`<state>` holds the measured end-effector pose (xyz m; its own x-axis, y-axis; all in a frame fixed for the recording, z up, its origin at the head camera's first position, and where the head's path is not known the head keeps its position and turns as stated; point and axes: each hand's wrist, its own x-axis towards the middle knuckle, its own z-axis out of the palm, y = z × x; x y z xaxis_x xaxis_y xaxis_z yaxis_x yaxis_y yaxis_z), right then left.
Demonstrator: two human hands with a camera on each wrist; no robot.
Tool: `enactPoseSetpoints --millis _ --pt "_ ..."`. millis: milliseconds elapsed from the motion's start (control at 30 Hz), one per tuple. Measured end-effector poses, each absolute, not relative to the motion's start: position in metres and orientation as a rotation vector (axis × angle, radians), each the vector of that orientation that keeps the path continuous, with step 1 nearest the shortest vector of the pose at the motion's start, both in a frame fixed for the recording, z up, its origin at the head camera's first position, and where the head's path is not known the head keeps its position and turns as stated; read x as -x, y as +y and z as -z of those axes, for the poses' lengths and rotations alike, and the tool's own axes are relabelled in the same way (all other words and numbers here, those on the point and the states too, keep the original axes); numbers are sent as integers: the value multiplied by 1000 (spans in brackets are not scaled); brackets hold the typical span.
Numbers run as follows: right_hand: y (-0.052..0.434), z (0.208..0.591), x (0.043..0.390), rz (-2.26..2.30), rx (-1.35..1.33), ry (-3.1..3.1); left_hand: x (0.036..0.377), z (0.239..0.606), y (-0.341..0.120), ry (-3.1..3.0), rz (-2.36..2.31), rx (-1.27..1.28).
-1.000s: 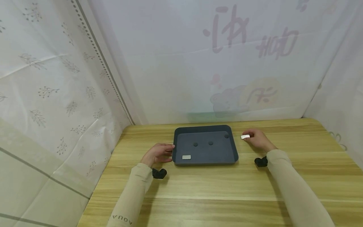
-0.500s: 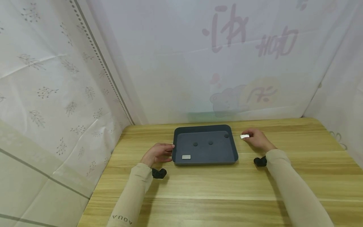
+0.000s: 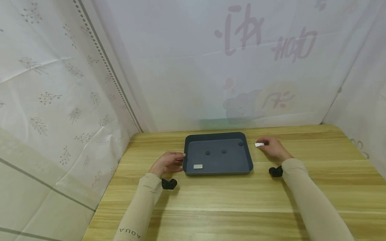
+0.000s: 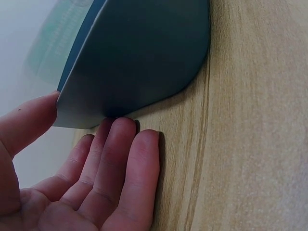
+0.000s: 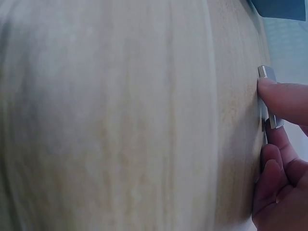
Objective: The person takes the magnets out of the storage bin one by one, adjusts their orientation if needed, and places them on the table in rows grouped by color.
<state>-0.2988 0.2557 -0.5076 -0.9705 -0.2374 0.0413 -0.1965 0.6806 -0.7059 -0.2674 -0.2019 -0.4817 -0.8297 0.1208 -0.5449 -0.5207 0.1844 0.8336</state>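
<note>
A dark grey rectangular tray (image 3: 217,164) lies on the wooden table. At its left side is my left hand (image 3: 167,163), with the thumb on the rim and the other fingers (image 4: 144,159) loosely extended against the table by the tray's foot. My right hand (image 3: 271,147) is right of the tray, pinching a small flat silver rectangular block (image 3: 259,145) between thumb and fingers. In the right wrist view the block (image 5: 268,77) sits close to the tabletop, partly hidden by the thumb. A similar silver rectangular block (image 3: 198,166) lies in the tray's front left corner.
Three dark round discs show on the tray floor: two near the middle, such as one disc (image 3: 223,151), and another disc (image 3: 240,144) at the back right. A patterned white curtain (image 3: 181,67) hangs behind the table (image 3: 229,207). Black wrist cameras sit under both wrists.
My right hand, with the silver block, has shifted very slightly to the left. The left hand and the tray look the same.
</note>
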Motion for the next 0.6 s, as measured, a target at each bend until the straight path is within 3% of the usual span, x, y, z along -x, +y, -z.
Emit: enactPoseSetpoints --millis 600 --pt "254 507 297 1183 408 2830 269 482 -202 1978 -1682 382"
